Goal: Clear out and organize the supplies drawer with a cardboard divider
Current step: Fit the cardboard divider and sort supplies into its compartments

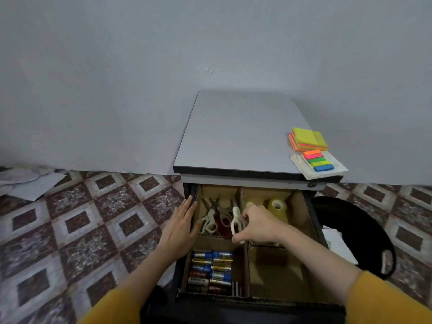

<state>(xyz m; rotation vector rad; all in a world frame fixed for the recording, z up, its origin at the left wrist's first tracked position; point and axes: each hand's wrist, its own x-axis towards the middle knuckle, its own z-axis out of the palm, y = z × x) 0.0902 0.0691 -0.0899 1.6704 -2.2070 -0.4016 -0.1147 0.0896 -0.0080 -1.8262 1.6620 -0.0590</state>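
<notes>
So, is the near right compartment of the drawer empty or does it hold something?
Empty, as far as visible: the near right compartment shows only bare cardboard; the right forearm hides its far right corner.

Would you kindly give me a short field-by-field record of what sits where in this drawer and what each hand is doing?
divider: cardboard divider splits the drawer into four compartments
far-left compartment: other scissors
far-right compartment: tape roll
near-left compartment: batteries in rows
left hand: flat on the drawer's left edge
right hand: holds white-handled scissors by the handle
cabinet top: sticky notes, index flags
</notes>
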